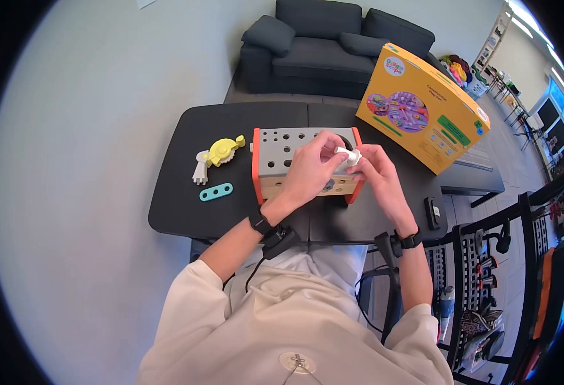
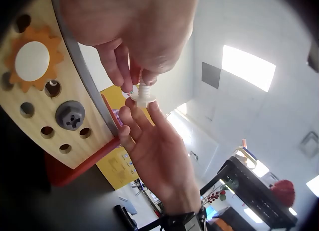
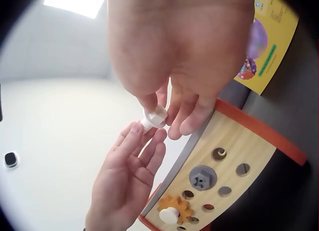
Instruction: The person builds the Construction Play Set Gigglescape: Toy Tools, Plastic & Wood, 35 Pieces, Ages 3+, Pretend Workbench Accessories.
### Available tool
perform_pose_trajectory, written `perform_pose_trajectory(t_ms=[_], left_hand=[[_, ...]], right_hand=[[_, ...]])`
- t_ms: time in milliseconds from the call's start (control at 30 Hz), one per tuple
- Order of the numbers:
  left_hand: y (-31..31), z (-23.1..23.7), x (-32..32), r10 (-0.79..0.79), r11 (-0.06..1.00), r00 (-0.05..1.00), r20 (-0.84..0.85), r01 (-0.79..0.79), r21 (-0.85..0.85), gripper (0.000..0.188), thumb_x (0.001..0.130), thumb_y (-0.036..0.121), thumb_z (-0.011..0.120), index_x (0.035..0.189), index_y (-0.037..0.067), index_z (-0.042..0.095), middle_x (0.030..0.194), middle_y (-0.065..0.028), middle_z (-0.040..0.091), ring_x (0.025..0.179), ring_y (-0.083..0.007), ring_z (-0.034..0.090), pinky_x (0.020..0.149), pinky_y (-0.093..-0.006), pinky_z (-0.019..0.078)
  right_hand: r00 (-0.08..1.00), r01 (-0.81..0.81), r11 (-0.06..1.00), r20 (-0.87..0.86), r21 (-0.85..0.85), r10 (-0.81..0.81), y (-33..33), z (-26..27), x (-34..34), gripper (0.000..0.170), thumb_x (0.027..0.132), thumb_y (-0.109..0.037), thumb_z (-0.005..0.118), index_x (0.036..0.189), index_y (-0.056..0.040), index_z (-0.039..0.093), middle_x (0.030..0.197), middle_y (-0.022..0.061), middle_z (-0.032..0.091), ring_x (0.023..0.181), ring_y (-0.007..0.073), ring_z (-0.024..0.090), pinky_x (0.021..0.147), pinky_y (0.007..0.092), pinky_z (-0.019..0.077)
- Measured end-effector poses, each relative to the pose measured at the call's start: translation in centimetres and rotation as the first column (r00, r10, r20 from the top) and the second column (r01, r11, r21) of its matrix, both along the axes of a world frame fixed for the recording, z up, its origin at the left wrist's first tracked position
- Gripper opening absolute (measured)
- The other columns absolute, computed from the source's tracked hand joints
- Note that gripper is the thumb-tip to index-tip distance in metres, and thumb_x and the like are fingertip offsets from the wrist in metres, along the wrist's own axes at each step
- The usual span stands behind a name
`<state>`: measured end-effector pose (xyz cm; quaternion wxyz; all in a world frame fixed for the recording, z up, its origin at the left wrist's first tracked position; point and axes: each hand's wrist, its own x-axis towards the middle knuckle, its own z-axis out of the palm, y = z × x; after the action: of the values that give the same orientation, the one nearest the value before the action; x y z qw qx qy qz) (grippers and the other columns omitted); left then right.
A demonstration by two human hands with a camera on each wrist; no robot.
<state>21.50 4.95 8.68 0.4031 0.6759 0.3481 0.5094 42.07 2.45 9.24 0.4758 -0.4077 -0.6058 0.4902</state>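
My left hand (image 1: 309,170) and right hand (image 1: 380,178) meet over the right part of a toy workbench (image 1: 274,153). Between them is a white toy bolt (image 2: 144,93) with a threaded shank and a broad flange. Fingers of the left hand pinch the shank end. The right hand's thumb and fingers hold the wide head end, whose faceted side shows in the right wrist view. The workbench has a grey top full of holes, wooden sides and red-orange ends. An orange gear (image 2: 19,66) with a white centre and a grey bolt (image 3: 202,178) sit in its wooden side.
On the black table (image 1: 179,141), left of the workbench, lie a yellow toy piece (image 1: 221,153), a white piece (image 1: 200,172) and a teal three-hole strip (image 1: 216,192). A yellow box (image 1: 416,109) stands behind at right. A black device (image 1: 432,213) lies near the right edge.
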Motion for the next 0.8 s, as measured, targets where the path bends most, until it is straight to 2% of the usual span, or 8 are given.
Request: perform_pose_trajectory(t_ms=[133,200,267,333,400,500,633,800], left_hand=[[0.9,1.0,0.0,-0.035,0.999,0.985,-0.168,0.039,0.02,0.024,0.102,0.014,0.073,0.119,0.001,0.064,0.11,-0.0106,0.078,0.105,-0.0231,0.077,0.089,-0.0349,0.0595],[1.3,1.5,0.0,-0.07,0.992,0.952,-0.298,0.098,0.081,0.026,0.1,0.01,0.072,0.123,0.001,0.064,0.116,-0.0116,0.078,0.112,-0.0253,0.075,0.092,-0.0368,0.0578],[1.9,0.7,0.0,-0.074,0.985,0.949,-0.307,0.117,0.125,0.026,0.1,0.007,0.069,0.125,0.001,0.063,0.12,-0.0128,0.077,0.116,-0.0262,0.074,0.095,-0.0381,0.0567],[2.8,0.0,0.1,-0.078,0.976,0.946,-0.313,0.136,0.169,0.027,0.1,0.004,0.065,0.127,0.002,0.062,0.124,-0.014,0.076,0.12,-0.0271,0.072,0.099,-0.0393,0.0557],[3.5,-0.8,-0.1,-0.142,0.989,0.976,-0.164,0.149,0.026,0.031,0.101,-0.003,0.057,0.131,0.002,0.06,0.128,-0.0149,0.074,0.124,-0.0277,0.07,0.103,-0.0426,0.0542],[3.4,-0.3,-0.3,-0.12,0.992,0.972,-0.202,0.127,0.022,0.033,0.101,-0.007,0.05,0.132,0.001,0.058,0.126,-0.0149,0.074,0.123,-0.0289,0.07,0.104,-0.042,0.054],[3.6,-0.5,0.6,-0.138,0.99,0.978,-0.158,0.142,0.015,0.033,0.101,-0.008,0.048,0.132,0.0,0.058,0.124,-0.0156,0.074,0.119,-0.0289,0.071,0.102,-0.0409,0.0549],[3.4,-0.3,0.7,-0.158,0.987,0.976,-0.147,0.15,-0.062,0.034,0.101,-0.007,0.049,0.133,0.001,0.058,0.121,-0.0167,0.073,0.114,-0.0283,0.07,0.099,-0.041,0.0554]], right_hand=[[0.999,0.026,0.998,0.019,0.055,-0.027,1.5,0.1,1.6,0.023,0.112,-0.011,0.057,0.132,-0.0006,0.058,0.113,0.0058,0.072,0.1,0.0114,0.069,0.089,0.029,0.055],[0.99,0.048,0.99,0.127,0.13,-0.064,2.0,1.1,2.0,0.023,0.111,-0.01,0.058,0.131,0.0003,0.06,0.109,0.0058,0.072,0.098,0.0115,0.068,0.089,0.029,0.0547],[0.981,0.063,0.986,0.169,0.155,-0.09,2.1,2.1,2.2,0.022,0.109,-0.008,0.06,0.13,0.0,0.062,0.106,0.0051,0.072,0.095,0.011,0.068,0.087,0.0295,0.055],[0.933,0.053,0.981,0.342,0.185,-0.115,1.9,3.4,2.3,0.022,0.108,-0.007,0.061,0.129,-0.0004,0.062,0.107,0.0069,0.072,0.095,0.0125,0.069,0.086,0.0311,0.0558],[0.905,0.024,0.973,0.408,0.227,-0.117,1.5,4.8,2.0,0.022,0.107,-0.006,0.061,0.128,-0.0008,0.063,0.107,0.0085,0.071,0.094,0.0152,0.07,0.085,0.0323,0.0562],[0.832,-0.049,0.953,0.54,0.298,-0.126,1.8,4.9,1.9,0.022,0.106,-0.006,0.061,0.127,-0.0013,0.063,0.109,0.0116,0.069,0.093,0.0218,0.071,0.084,0.0353,0.0566],[0.707,-0.165,0.915,0.691,0.369,-0.152,2.2,5.0,2.0,0.022,0.104,-0.005,0.062,0.125,-0.0031,0.065,0.112,0.0141,0.065,0.093,0.0309,0.07,0.084,0.04,0.0555],[0.609,-0.256,0.895,0.779,0.366,-0.145,1.5,6.5,1.3,0.021,0.102,-0.004,0.061,0.123,-0.0048,0.066,0.113,0.0143,0.065,0.095,0.0366,0.068,0.084,0.044,0.0543]])
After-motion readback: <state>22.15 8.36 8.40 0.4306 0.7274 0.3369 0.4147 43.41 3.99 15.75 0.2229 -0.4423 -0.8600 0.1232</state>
